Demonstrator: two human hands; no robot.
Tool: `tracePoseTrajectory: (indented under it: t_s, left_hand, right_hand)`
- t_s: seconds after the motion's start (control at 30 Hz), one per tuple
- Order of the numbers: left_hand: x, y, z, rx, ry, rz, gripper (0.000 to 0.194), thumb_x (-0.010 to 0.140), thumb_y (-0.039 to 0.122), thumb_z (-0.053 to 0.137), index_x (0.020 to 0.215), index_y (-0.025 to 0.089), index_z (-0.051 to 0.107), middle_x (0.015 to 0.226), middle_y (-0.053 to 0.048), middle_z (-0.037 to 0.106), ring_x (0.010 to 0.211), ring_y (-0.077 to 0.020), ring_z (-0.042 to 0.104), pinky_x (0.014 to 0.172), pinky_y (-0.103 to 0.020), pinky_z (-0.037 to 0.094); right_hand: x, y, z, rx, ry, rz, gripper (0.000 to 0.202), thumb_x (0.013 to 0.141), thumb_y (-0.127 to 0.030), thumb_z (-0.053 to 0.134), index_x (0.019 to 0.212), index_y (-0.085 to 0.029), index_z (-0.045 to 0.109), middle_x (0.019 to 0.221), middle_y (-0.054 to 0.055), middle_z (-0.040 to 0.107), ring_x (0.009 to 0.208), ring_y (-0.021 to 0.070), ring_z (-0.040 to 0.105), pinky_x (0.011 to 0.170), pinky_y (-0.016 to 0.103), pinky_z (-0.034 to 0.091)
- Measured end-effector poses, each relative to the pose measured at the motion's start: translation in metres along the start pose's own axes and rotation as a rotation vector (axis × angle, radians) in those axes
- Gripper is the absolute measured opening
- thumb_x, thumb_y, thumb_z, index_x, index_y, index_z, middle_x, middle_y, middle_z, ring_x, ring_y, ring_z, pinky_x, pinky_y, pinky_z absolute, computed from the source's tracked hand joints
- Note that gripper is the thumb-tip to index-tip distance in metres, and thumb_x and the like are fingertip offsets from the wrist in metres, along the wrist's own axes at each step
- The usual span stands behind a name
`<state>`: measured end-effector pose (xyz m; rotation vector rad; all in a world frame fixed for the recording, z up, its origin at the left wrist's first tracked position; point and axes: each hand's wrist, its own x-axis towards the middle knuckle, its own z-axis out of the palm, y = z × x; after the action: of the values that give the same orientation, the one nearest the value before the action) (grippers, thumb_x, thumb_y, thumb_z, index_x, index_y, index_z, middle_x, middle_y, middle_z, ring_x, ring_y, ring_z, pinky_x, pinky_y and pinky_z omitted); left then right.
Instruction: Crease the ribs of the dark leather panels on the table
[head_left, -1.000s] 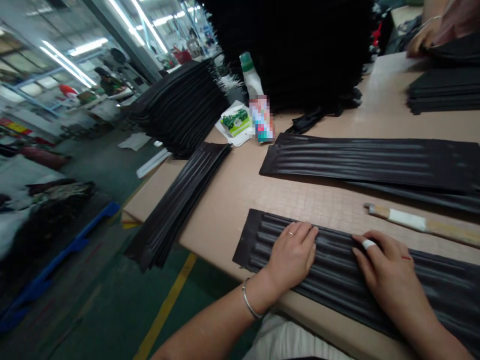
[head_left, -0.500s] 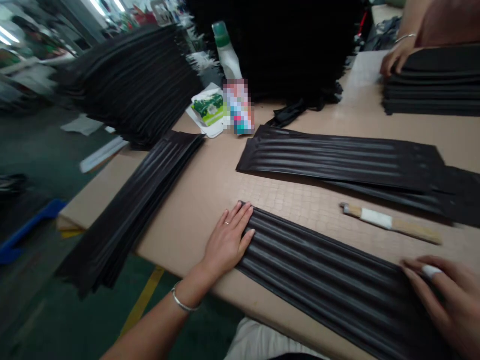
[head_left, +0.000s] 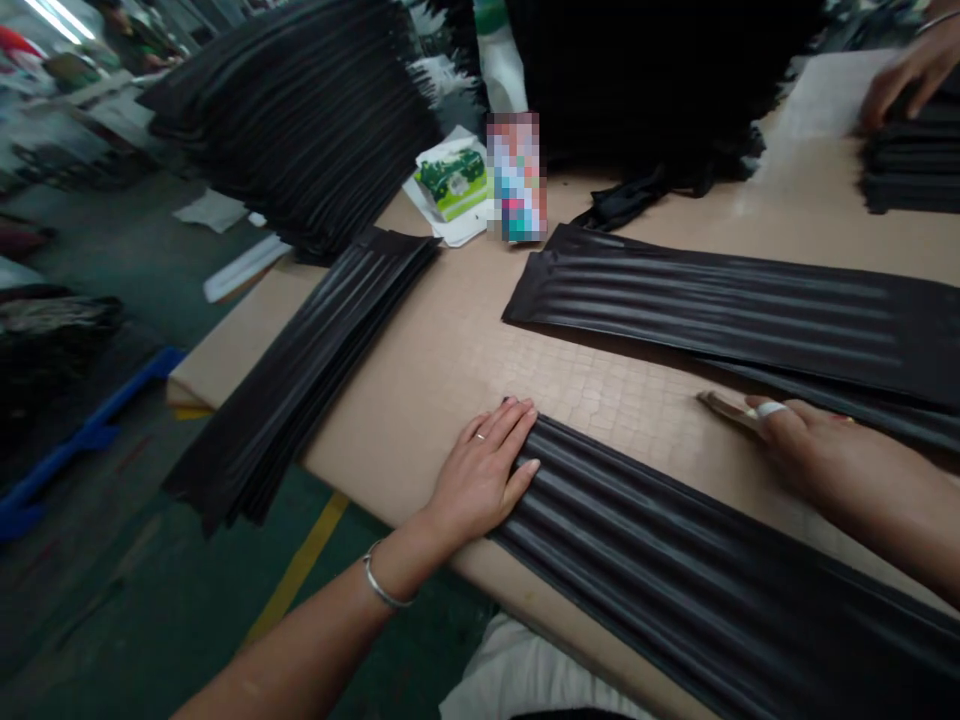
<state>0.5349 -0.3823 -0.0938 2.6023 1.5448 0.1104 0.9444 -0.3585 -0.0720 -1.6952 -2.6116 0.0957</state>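
A dark ribbed strip [head_left: 675,540] lies slantwise along the table's near edge. My left hand [head_left: 487,465] rests flat on its left end, thumb spread from the fingers. Beyond the strip, my right hand [head_left: 799,440], with white tape on one finger, is closed around a thin wooden-handled tool [head_left: 724,408]; its tip points left and most of its handle is hidden by the hand. Behind that hand lie more dark ribbed strips [head_left: 697,300], overlapping one another.
A fanned pile of dark strips [head_left: 300,370] overhangs the table's [head_left: 405,400] left edge. Tall dark stacks [head_left: 300,120], a green-and-white packet [head_left: 454,185] and a bottle [head_left: 501,70] stand behind. At the upper right, another person's hand [head_left: 911,80] touches a dark stack.
My right hand has left the strip's right part and taken hold of the tool that lay on the table. My left hand stays on the strip. The view has shifted.
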Motion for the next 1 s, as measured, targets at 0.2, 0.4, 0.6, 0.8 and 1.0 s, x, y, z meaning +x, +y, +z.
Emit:
tracePoseTrajectory:
  t_s: [0.2, 0.4, 0.6, 0.8, 1.0]
  left_hand:
    - [0.003, 0.004, 0.001, -0.002, 0.006, -0.055, 0.068, 0.105, 0.052, 0.036, 0.161, 0.015, 0.027, 0.171, -0.008, 0.023, 0.159, -0.0239, 0.019, 0.125, -0.045, 0.029]
    - [0.002, 0.005, 0.001, -0.048, 0.005, -0.058, 0.07, 0.104, 0.055, 0.035, 0.161, 0.016, 0.025, 0.171, -0.007, 0.022, 0.16, -0.0218, 0.014, 0.127, -0.044, 0.027]
    - [0.0, 0.004, 0.0, -0.06, 0.029, -0.055, 0.071, 0.103, 0.053, 0.039, 0.162, 0.019, 0.023, 0.172, -0.006, 0.022, 0.16, -0.0233, 0.015, 0.126, -0.045, 0.027]
    - [-0.002, 0.001, 0.0, -0.045, 0.055, -0.049, 0.063, 0.102, 0.051, 0.044, 0.16, 0.03, 0.03, 0.17, -0.006, 0.027, 0.156, -0.0264, 0.028, 0.121, -0.048, 0.036]
    - [0.0, 0.002, -0.003, -0.061, 0.023, -0.065, 0.061, 0.102, 0.05, 0.045, 0.158, 0.029, 0.036, 0.169, -0.008, 0.03, 0.155, -0.028, 0.031, 0.12, -0.051, 0.039]
  right_hand:
    - [0.061, -0.112, -0.012, 0.249, -0.161, -0.123, 0.057, 0.103, -0.019, 0.034, 0.159, -0.028, 0.033, 0.128, 0.011, 0.065, 0.094, 0.0213, 0.07, 0.079, 0.033, 0.053]
    - [0.091, -0.148, -0.015, 0.167, -0.287, -0.181, 0.059, 0.103, -0.015, 0.034, 0.158, -0.035, 0.037, 0.116, 0.005, 0.069, 0.085, 0.0208, 0.071, 0.069, 0.03, 0.051]
    - [0.112, -0.161, -0.029, 0.099, -0.388, -0.227, 0.056, 0.101, -0.012, 0.036, 0.153, -0.032, 0.047, 0.108, 0.006, 0.07, 0.084, 0.022, 0.072, 0.068, 0.03, 0.051]
    - [0.108, -0.151, -0.036, 0.118, -0.435, -0.242, 0.059, 0.093, -0.003, 0.035, 0.138, -0.03, 0.063, 0.118, 0.01, 0.072, 0.093, 0.0222, 0.074, 0.077, 0.03, 0.056]
    - [0.035, -0.092, -0.001, 0.09, -0.204, -0.198, 0.077, 0.083, 0.001, 0.037, 0.141, -0.045, 0.059, 0.106, 0.004, 0.076, 0.073, 0.0213, 0.074, 0.063, 0.032, 0.059]
